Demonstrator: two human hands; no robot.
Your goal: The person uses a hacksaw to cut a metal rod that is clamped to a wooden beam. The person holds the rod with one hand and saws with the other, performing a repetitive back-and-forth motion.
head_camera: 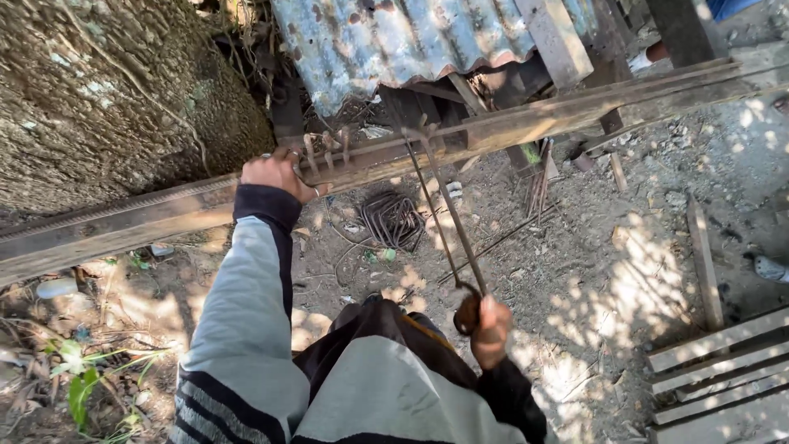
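My left hand (278,174) rests on a long rusty wooden beam (131,220) that runs across the view, gripping a thin steel wire at its top edge next to several upright nails (325,148). My right hand (491,330) is closed on the handle of a long two-rod metal bending tool (448,218). The tool's far end hooks onto the beam near its middle. Grey and black sleeves cover both arms.
A big tree trunk (107,90) stands at the left, and a rusty corrugated metal sheet (411,37) leans behind the beam. Bent steel stirrups (393,219) lie on the dirt below. Wooden slats (723,370) lie at the lower right, with another person's foot (771,268) nearby.
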